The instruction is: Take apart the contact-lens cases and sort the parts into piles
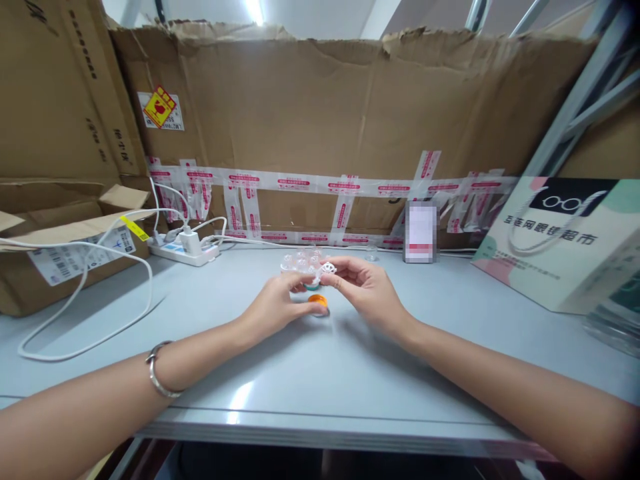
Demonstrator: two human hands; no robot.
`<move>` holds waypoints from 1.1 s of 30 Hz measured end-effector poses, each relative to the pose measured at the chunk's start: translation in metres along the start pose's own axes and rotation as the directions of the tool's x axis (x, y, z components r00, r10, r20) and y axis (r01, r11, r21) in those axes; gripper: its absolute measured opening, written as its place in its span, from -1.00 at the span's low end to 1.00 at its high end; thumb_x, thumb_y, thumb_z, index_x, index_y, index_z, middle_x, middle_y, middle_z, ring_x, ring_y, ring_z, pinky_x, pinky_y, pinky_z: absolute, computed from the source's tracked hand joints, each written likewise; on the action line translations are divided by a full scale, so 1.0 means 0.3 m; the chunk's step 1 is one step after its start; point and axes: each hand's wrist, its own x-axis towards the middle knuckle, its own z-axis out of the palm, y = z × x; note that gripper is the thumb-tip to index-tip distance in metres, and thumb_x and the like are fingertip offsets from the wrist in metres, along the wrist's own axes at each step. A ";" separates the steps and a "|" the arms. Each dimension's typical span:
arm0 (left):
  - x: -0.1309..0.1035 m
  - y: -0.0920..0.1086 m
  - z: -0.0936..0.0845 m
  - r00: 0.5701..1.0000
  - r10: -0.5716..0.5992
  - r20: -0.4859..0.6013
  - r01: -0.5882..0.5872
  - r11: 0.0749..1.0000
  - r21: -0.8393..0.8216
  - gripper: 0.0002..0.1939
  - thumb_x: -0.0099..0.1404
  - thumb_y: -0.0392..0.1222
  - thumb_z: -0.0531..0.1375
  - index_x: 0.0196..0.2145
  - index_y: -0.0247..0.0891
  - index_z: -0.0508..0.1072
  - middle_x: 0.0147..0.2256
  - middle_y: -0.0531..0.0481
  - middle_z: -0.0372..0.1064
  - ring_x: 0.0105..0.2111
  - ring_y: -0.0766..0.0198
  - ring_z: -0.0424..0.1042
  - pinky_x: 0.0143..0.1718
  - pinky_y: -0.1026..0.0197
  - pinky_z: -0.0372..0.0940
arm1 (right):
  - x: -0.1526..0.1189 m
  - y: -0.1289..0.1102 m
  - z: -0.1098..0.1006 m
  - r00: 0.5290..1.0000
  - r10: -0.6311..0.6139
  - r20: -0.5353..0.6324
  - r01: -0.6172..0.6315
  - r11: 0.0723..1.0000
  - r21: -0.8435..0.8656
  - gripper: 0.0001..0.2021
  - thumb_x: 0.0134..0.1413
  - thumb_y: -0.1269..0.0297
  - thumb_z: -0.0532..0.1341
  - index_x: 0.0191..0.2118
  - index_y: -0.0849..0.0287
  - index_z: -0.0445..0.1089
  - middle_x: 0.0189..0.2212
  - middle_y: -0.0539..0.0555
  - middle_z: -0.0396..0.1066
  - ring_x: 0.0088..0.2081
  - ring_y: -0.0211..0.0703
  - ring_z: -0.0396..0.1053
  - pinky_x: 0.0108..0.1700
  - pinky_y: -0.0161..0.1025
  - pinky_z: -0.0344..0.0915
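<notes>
My right hand (367,293) pinches a small white lattice piece (329,268) between thumb and fingertips, just above the table. My left hand (273,303) has its thumb and index finger apart, the thumb against a small round pot with an orange top (318,302). A green-edged round piece (313,287) lies behind the orange one, partly covered by the left fingertips. Right behind both hands stands a cluster of small clear plastic containers (300,259), with pale shapes in them too small to make out.
On the grey table (300,373), a phone (420,232) leans against the cardboard (300,100), with a small clear piece (371,253) nearby. A power strip (185,249) with white cables and an open carton (75,240) stand left. A paper bag (555,247) and clear container (615,320) are right.
</notes>
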 end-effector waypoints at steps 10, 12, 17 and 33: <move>0.065 0.175 -0.067 0.886 0.422 -0.194 -0.382 0.900 0.210 -0.83 0.13 -0.25 0.21 -0.26 -0.25 0.45 -0.42 0.03 0.43 -0.44 0.38 0.37 -0.40 0.34 0.28 | -0.004 -0.086 -0.039 0.998 0.029 -0.064 -0.018 0.986 0.164 -0.85 -0.16 0.27 0.30 -0.38 0.18 0.43 -0.47 0.00 0.46 -0.40 -0.24 0.40 -0.30 -0.24 0.36; 0.071 0.185 -0.065 0.875 0.428 -0.226 -0.383 0.898 0.215 -0.85 0.15 -0.29 0.19 -0.27 -0.23 0.46 -0.42 0.04 0.42 -0.44 0.39 0.38 -0.41 0.36 0.28 | -0.008 -0.095 -0.047 0.997 0.018 -0.076 -0.005 0.987 0.163 -0.84 -0.11 0.27 0.27 -0.32 0.16 0.45 -0.42 0.02 0.48 -0.38 -0.22 0.40 -0.28 -0.21 0.37; 0.061 0.172 -0.056 0.846 0.454 -0.279 -0.390 0.885 0.255 -0.80 0.16 -0.32 0.17 -0.22 -0.20 0.44 -0.36 0.02 0.42 -0.36 0.36 0.39 -0.31 0.32 0.30 | -0.017 -0.109 -0.045 0.998 -0.006 -0.063 0.016 0.989 0.149 -0.80 -0.05 0.27 0.23 -0.24 0.10 0.47 -0.35 0.02 0.49 -0.29 -0.16 0.42 -0.17 -0.13 0.37; 0.033 0.118 -0.046 0.785 0.608 -0.122 -0.474 0.715 0.514 -0.86 0.24 -0.38 0.05 -0.30 -0.25 0.38 -0.26 -0.01 0.42 -0.28 0.34 0.40 -0.24 0.29 0.33 | -0.015 -0.077 -0.032 1.000 0.023 -0.005 -0.023 0.991 0.131 -0.80 -0.09 0.24 0.25 -0.28 0.14 0.49 -0.42 0.03 0.50 -0.34 -0.15 0.46 -0.19 -0.14 0.42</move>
